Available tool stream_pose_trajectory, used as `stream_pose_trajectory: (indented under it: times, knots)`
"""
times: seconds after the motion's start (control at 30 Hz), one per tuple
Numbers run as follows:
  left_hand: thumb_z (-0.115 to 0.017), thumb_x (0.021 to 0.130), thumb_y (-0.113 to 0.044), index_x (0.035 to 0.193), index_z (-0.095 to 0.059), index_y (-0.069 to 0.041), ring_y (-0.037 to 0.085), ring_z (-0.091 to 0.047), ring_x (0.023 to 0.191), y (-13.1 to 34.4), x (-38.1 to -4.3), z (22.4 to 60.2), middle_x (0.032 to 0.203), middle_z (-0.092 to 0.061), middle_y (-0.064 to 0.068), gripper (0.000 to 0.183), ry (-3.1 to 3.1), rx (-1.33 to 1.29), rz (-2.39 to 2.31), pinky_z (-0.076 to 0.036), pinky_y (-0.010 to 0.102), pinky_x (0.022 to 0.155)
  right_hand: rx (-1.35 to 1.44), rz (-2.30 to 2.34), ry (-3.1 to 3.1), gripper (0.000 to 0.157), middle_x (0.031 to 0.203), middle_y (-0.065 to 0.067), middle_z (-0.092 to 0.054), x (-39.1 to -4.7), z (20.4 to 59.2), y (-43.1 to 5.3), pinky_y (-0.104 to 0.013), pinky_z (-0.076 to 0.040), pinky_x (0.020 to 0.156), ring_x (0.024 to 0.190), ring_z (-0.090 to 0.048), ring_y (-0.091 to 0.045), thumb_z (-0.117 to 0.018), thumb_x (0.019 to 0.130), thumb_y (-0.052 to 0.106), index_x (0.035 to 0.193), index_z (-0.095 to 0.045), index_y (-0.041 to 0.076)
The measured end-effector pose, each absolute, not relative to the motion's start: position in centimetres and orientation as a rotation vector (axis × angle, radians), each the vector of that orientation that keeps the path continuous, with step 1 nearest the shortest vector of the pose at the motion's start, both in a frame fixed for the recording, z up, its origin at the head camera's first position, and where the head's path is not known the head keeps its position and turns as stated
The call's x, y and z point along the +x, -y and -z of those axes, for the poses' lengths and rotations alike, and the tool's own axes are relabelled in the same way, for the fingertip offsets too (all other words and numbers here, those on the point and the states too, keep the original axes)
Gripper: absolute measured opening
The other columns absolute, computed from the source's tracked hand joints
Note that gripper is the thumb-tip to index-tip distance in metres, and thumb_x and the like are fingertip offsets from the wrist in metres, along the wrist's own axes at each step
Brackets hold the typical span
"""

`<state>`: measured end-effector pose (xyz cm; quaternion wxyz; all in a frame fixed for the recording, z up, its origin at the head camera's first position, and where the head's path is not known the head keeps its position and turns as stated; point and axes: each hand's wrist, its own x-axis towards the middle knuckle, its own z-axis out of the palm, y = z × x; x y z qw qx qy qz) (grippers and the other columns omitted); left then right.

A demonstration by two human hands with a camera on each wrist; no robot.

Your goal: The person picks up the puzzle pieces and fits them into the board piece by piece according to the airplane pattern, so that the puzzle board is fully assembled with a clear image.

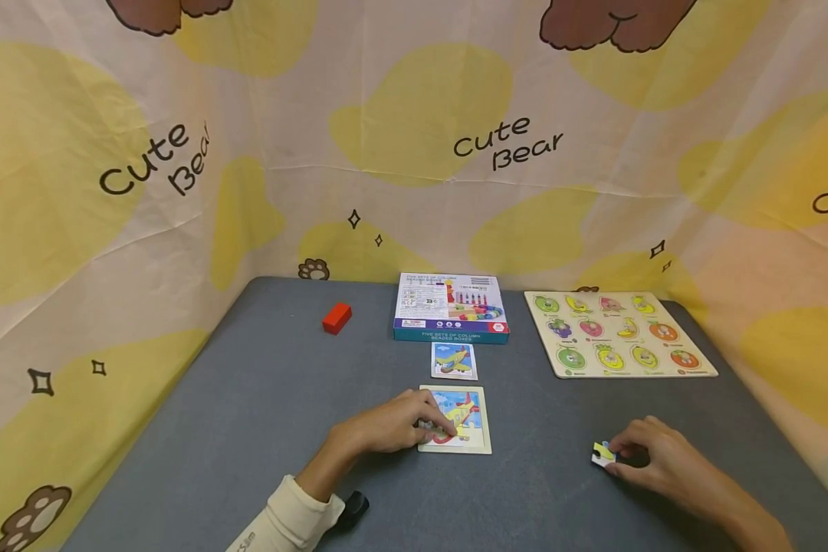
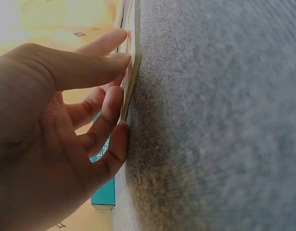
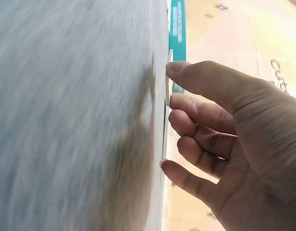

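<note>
My left hand (image 1: 402,420) rests on a small wooden jigsaw board (image 1: 474,418) that shows a yellow and red airplane. Its fingertips touch the picture and the board's left edge, and the hand hides part of the left side. In the left wrist view, the thumb (image 2: 97,67) and fingers lie against the thin board. Off to the right, my right hand (image 1: 662,464) pinches a yellow and white jigsaw piece (image 1: 603,454) between thumb and forefinger. From the right wrist the piece (image 3: 169,86) appears edge-on, close over the table. Just behind the board lies a matching airplane picture (image 1: 454,361).
A bead-set box (image 1: 451,307) lies at the back centre, with a red block (image 1: 336,318) to its left. A fruit puzzle board (image 1: 621,335) occupies the back right. Patterned cloth (image 1: 414,153) hangs around the grey table (image 1: 276,399).
</note>
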<state>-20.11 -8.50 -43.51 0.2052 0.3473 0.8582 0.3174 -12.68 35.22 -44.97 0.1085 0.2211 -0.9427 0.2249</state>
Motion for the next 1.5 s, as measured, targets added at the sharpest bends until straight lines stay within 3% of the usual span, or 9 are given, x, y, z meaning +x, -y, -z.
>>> stream_pose_trajectory:
  times: [0.57, 1.5]
  knots:
    - [-0.067, 0.102, -0.008, 0.124, -0.081, -0.024, 0.011, -0.051, 0.102, 8.6, -20.1, 43.4, 0.108, -0.063, -0.009, 0.030, -2.374, 0.971, -0.898, -0.039, 0.028, 0.087, 0.931, -0.730, 2.906, 0.019, 0.092, 0.022, -0.057, -15.7, 43.3, -27.9, -0.025, -0.048, 0.076, 0.089, -0.048, 0.002, -0.090, 0.085, 0.035, 0.093, -0.074, 0.030]
    - [-0.068, 0.102, -0.007, 0.123, -0.081, -0.023, 0.012, -0.052, 0.097, 8.6, -20.4, 43.5, 0.106, -0.064, -0.006, 0.030, -2.367, 1.003, -0.905, -0.038, 0.028, 0.084, 1.094, -0.699, 3.004, 0.017, 0.092, 0.016, -0.056, -18.3, 42.8, -19.9, -0.027, -0.047, 0.079, 0.091, -0.047, -0.003, -0.086, 0.089, 0.035, 0.098, -0.079, 0.022]
